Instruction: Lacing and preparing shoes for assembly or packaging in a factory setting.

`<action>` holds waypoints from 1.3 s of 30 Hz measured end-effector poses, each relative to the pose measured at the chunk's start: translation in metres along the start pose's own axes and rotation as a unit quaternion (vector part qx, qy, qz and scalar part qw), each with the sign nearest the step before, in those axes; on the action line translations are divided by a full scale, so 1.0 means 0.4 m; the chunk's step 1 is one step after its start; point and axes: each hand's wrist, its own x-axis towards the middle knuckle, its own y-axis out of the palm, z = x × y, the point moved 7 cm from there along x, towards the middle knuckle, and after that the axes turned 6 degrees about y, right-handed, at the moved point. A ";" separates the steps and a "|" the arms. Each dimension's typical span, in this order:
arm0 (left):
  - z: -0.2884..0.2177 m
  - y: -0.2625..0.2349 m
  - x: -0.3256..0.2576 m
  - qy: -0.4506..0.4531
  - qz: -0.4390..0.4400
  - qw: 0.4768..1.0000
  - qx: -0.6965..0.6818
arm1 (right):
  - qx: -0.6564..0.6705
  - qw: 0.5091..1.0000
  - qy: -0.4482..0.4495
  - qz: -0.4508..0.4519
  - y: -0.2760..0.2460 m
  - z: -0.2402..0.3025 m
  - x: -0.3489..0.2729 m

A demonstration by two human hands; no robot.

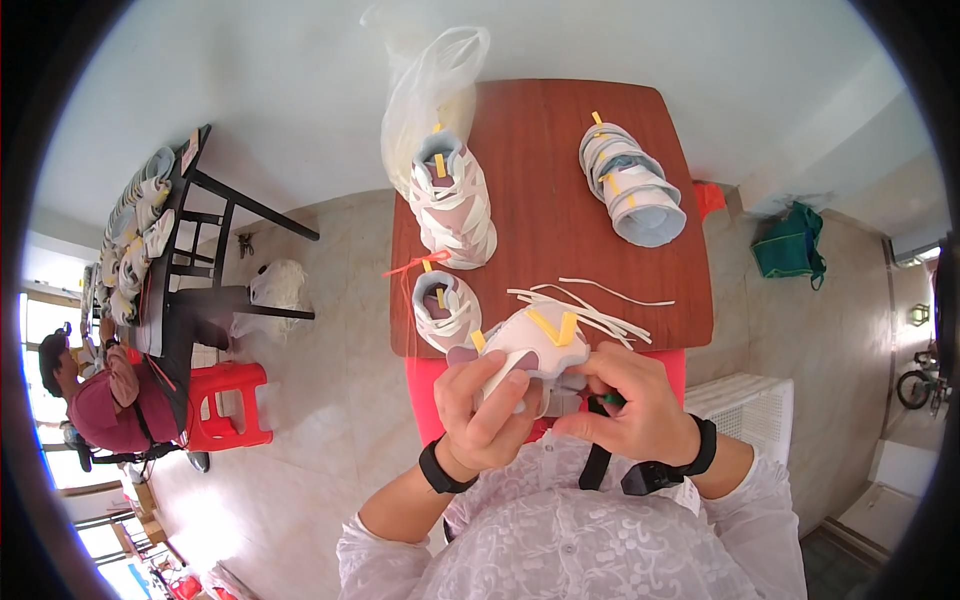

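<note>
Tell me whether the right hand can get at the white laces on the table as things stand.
Probably yes: the white laces lie on the table just beyond the right hand, with nothing seen between them, though that hand is busy at the shoe upper.

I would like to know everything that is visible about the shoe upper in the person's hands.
The upper is whitish-pink with mauve patches and yellow strips, and looks soft, like fabric. It is held tilted by the near edge of the table. The left hand grips its left side; the right hand is at its right. The hands hide part of it.
</note>
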 end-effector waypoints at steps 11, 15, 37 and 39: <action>0.001 -0.012 0.016 -0.006 0.026 0.998 -0.060 | -0.191 0.975 -0.096 0.054 -0.002 0.057 0.036; -0.008 -0.017 0.036 0.016 0.012 0.999 -0.044 | -0.084 0.994 -0.046 0.049 0.004 0.016 0.034; -0.028 -0.005 0.010 0.052 0.093 0.994 -0.028 | -0.007 0.996 -0.021 0.081 0.063 -0.039 0.011; -0.027 -0.006 0.006 0.045 0.089 0.995 -0.031 | 0.003 0.997 -0.006 0.083 0.062 -0.042 0.000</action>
